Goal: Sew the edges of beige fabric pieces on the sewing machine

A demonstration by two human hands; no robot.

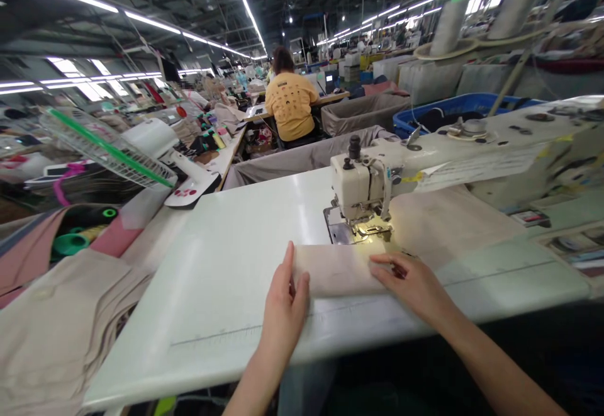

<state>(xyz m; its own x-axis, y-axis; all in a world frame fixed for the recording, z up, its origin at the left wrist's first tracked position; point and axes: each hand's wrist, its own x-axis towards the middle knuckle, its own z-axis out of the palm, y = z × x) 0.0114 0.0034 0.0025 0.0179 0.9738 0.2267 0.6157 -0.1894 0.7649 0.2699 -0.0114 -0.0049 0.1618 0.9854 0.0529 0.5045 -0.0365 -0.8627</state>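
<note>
A beige fabric piece lies flat on the pale sewing table, just in front of the needle area of a sewing machine. My left hand is at its left edge, fingers stretched out and the thumb apart, touching the cloth. At the right end, my right hand has thumb and index finger closed on the fabric's edge; its other fingers are curled and partly hidden. The machine's lamp lights the metal needle plate. Another beige cloth lies beneath the machine arm, right of the needle.
Stacked beige panels lie at the left, by the table's edge. Behind them are a white fan and a wire rack. A person in a yellow shirt sits ahead. A blue bin stands behind the machine.
</note>
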